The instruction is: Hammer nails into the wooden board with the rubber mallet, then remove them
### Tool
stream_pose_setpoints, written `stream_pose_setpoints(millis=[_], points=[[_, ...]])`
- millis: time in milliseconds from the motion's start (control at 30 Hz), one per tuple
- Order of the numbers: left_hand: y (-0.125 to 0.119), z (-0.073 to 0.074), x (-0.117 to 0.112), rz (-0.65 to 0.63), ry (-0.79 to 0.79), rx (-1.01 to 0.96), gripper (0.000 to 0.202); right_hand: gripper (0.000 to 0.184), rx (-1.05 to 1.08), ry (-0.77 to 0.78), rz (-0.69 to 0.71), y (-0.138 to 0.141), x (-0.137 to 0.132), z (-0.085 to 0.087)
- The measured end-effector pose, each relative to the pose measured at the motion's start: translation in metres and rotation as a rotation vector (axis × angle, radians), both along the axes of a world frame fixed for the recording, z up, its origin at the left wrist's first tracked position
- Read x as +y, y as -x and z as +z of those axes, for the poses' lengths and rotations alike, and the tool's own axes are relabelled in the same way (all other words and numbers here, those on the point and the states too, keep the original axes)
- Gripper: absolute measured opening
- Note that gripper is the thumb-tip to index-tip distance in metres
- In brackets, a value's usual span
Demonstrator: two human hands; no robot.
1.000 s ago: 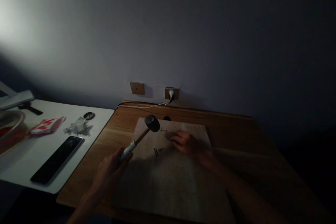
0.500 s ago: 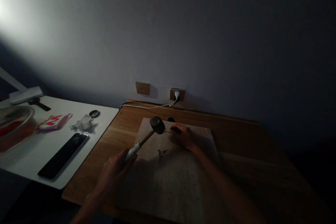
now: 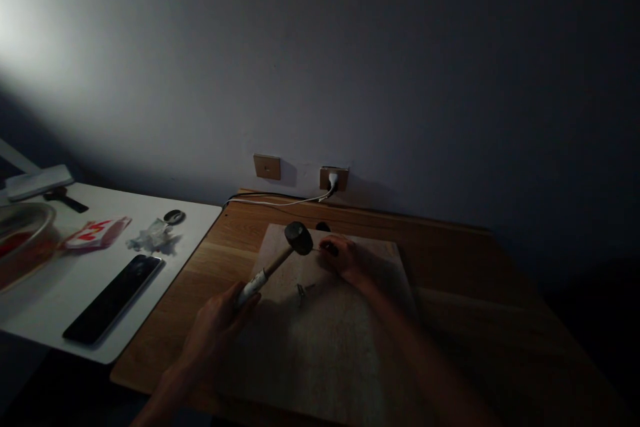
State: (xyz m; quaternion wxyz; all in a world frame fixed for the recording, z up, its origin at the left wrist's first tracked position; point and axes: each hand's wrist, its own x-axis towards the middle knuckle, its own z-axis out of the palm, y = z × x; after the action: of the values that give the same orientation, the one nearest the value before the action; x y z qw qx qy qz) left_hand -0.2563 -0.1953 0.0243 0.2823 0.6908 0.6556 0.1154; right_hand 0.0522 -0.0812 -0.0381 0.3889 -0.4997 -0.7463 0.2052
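My left hand [image 3: 217,317] is closed round the white-wrapped grip of a mallet [image 3: 278,260]. Its dark head is raised over the far left part of a wooden board [image 3: 345,360]. Just right of the mallet head, my right hand [image 3: 343,259] has its fingers pinched together near the board's far edge. A thin, pale, pin-like piece pokes out of those fingers toward the mallet head; the dim light hides what it is. Between my hands, a few small metal pieces [image 3: 301,290], perhaps nails or screws, lie on the board.
The board rests on a wooden table [image 3: 460,260] against the wall. Cables run from a wall socket [image 3: 334,179] along the table's back edge. On a white table [image 3: 40,310] to the left are a phone [image 3: 114,299], a red-marked packet [image 3: 97,235] and a clear tub [image 3: 37,250].
The whole view has shifted slightly, with the tables and wall plates sliding a little left. Both hands keep nearly the same pose, the mallet head still beside the right fingers.
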Motion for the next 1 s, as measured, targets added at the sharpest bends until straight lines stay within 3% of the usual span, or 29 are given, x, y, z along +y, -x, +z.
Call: stream_pose_setpoints(millis=[300,433,500,633,800,900,1000], points=[[-0.032,0.014,0.021,-0.13,-0.052,0.244,0.025,0.054,0.116,-0.01,-0.101,-0.007,-0.012,-0.008],[-0.034,0.014,0.019,-0.131,-0.048,0.266,0.027,0.037,-0.016,-0.142,-0.122,-0.013,-0.041,0.003],[-0.03,0.011,0.015,-0.106,-0.057,0.233,0.027,0.029,-0.171,-0.201,-0.015,-0.008,-0.058,0.014],[-0.023,0.007,0.012,-0.032,-0.084,0.138,0.027,0.026,-0.543,-0.277,0.34,0.018,-0.081,0.035],[-0.017,0.012,0.012,0.024,-0.068,0.067,0.027,0.017,-0.722,-0.377,0.419,0.032,-0.08,0.037],[-0.014,0.011,0.01,0.021,-0.066,0.042,0.028,0.023,-0.535,-0.3,0.322,0.014,-0.063,0.026],[-0.014,0.008,0.008,0.012,-0.068,0.031,0.03,0.025,-0.175,-0.134,0.0,-0.01,-0.04,0.016]])
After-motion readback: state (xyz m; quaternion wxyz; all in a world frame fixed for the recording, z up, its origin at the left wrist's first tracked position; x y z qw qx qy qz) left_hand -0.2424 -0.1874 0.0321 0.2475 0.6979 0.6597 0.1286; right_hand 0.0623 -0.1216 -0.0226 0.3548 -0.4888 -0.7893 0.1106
